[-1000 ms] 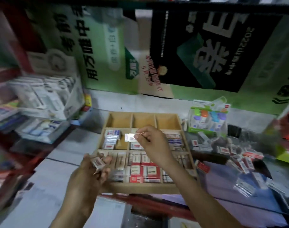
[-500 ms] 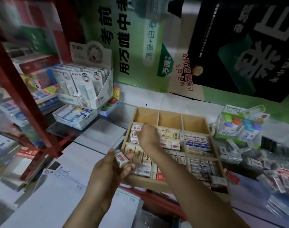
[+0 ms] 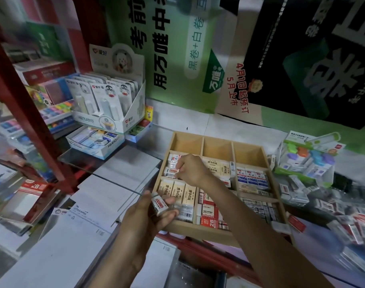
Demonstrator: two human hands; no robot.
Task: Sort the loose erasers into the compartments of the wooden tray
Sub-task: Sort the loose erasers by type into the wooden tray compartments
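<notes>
Your left hand (image 3: 144,213) fingers pinch eraser (image 3: 159,205); right hand (image 3: 191,170) fingers grip second eraser (image 3: 173,171) in wooden tray (image 3: 198,230). Probably light, stiff, slick wrap: grab long sides.

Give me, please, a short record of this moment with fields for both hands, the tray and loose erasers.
Left hand: holds a wrapped eraser at the tray's near-left corner
Right hand: touches stored erasers in the second-row left compartment; grip unclear
Wooden tray: back row of three compartments empty, others stocked
Loose erasers: heaped right of the tray
</notes>
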